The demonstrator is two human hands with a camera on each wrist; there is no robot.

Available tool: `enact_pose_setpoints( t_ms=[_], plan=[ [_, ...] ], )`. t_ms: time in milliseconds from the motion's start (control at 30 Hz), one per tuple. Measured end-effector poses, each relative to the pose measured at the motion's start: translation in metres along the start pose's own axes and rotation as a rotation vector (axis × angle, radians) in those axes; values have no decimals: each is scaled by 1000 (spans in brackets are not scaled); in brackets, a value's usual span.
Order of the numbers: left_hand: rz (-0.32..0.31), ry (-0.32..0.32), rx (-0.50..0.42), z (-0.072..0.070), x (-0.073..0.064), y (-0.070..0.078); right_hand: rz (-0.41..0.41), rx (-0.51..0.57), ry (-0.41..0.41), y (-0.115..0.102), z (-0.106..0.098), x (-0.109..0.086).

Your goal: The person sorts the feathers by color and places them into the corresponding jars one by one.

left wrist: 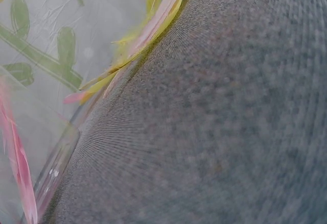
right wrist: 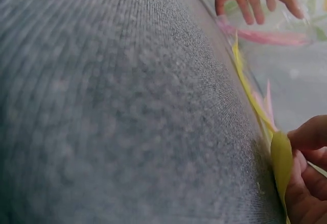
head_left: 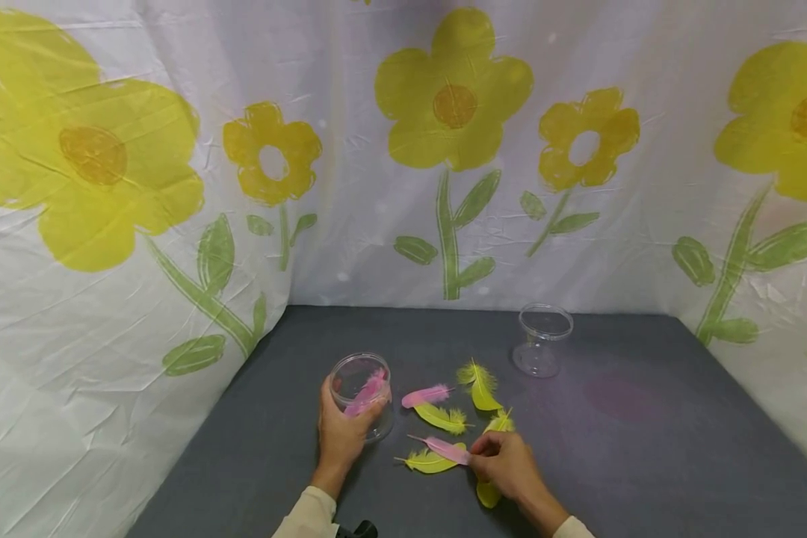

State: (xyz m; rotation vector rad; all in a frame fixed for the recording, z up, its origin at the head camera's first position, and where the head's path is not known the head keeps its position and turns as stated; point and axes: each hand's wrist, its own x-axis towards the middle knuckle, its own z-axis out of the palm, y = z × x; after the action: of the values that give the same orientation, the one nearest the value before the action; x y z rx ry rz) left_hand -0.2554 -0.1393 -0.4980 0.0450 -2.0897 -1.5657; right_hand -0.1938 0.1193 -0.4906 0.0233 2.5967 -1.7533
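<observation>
My left hand [head_left: 339,435] grips a clear plastic cup [head_left: 385,427] around its side, at the left of the dark table. Inside the cup lies pink feather [head_left: 368,392], also showing through the wall in the left wrist view as a pink feather [left wrist: 19,165]. Thumb and fingers of my right hand [head_left: 509,467] pinch the end of a pink feather [head_left: 446,450], which overlaps a yellow feather [head_left: 429,462]. Another yellow feather [head_left: 488,495] lies partly hidden beneath that hand. In the right wrist view, a yellow feather [right wrist: 281,155] appears right beside the fingertips.
Between the hands and beyond lie a pink feather [head_left: 425,396] and yellow feathers [head_left: 442,418], with another yellow feather [head_left: 480,386] farther back. A second clear cup [head_left: 536,362] stands at the back right. A flower-printed white curtain [head_left: 363,246] encloses the table [head_left: 619,463].
</observation>
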Motion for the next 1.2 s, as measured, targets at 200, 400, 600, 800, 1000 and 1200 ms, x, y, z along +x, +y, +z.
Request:
enact_pose_setpoints(
  t_ms=[200, 400, 600, 800, 1000, 1200],
  plan=[
    [2, 6, -6, 0, 2, 2, -50, 131, 47, -9, 0, 5],
    [7, 10, -7, -2, 5, 3, -103, 246, 136, -33, -12, 13],
    [8, 19, 1, -3, 5, 1, -152, 320, 158, -62, -25, 25],
    [3, 23, 9, -2, 4, 0, -145, 397, 158, -99, -32, 45],
    [7, 25, -10, -2, 1, 0, -165, 448, 151, -133, -22, 63],
    [9, 16, -27, -1, -1, 2, -185, 457, 119, -150, 4, 74]
  ],
)
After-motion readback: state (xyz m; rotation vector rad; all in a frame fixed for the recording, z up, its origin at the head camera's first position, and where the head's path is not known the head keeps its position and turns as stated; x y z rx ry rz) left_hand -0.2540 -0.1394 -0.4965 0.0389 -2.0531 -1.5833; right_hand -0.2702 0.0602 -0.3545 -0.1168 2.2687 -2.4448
